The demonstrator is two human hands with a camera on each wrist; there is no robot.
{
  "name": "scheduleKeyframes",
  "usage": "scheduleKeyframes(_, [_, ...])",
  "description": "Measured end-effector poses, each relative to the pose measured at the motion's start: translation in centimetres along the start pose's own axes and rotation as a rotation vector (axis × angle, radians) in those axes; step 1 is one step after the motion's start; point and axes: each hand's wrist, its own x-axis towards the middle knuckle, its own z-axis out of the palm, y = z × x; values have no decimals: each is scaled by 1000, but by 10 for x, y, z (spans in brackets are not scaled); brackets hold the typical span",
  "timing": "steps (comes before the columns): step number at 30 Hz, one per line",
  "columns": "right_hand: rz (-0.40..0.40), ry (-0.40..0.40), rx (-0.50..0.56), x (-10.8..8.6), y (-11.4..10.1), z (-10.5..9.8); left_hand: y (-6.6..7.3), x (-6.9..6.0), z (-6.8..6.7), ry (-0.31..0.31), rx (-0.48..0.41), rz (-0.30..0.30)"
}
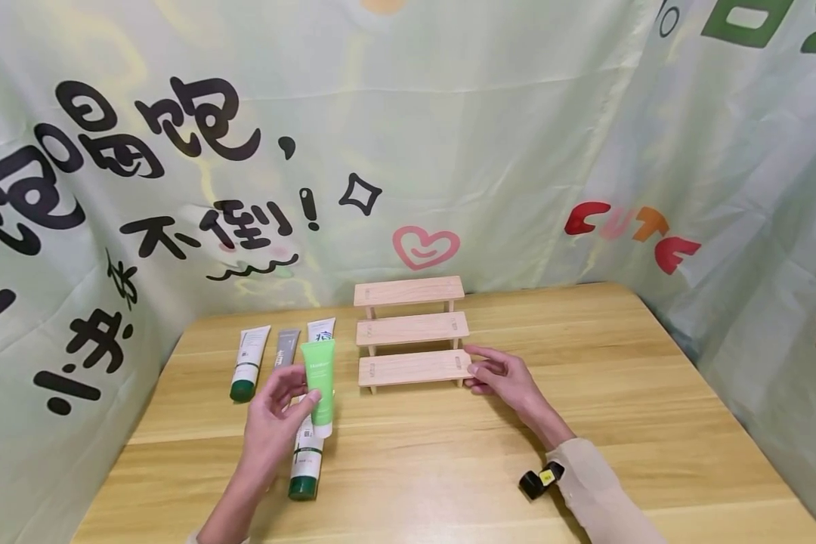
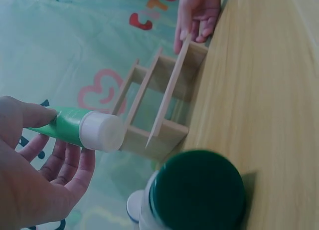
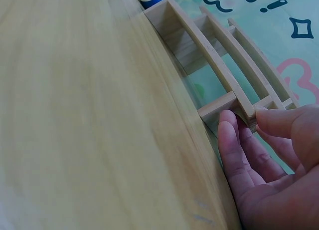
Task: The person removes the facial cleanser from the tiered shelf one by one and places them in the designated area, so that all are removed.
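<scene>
A light wooden three-step display stand [image 1: 413,368] stands near the back of the table. My left hand [image 1: 275,419] pinches a bright green tube [image 1: 321,385] with a white cap, held upright above the table, left of the stand. In the left wrist view the tube's white cap [image 2: 102,131] points toward the stand. My right hand [image 1: 506,381] holds the right end of the lowest step, thumb [image 3: 274,121] at the board's edge and fingers curled beneath it. Below the green tube lies a white tube with a dark green cap [image 1: 304,486], partly hidden.
At the left lie another white tube with a green cap [image 1: 248,359], a grey tube [image 1: 286,347] and a white tube with blue print [image 1: 321,329], the last two partly covered by my left hand and the green tube. A printed curtain [image 1: 517,151] hangs behind the table [image 1: 449,468].
</scene>
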Motion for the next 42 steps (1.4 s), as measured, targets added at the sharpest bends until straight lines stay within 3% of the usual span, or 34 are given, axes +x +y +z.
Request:
scheduleKeyframes(15, [-8, -5, -12, 0, 1, -1, -17, -6, -36, 93, 89, -64])
scheduleKeyframes(22, [-9, -1, -3, -1, 0, -1, -24, -6, -53, 151, 94, -28])
scheduleKeyframes(25, [-5, 5, -3, -1, 0, 0, -27, -8, -61, 170, 95, -48])
scheduleKeyframes(33, [-16, -1, -8, 1, 0, -1, -34, -13, -83, 154, 47, -181])
scheduleKeyframes(42, [5, 6, 4, 1, 1, 0, -47, -18, -102, 162, 77, -199])
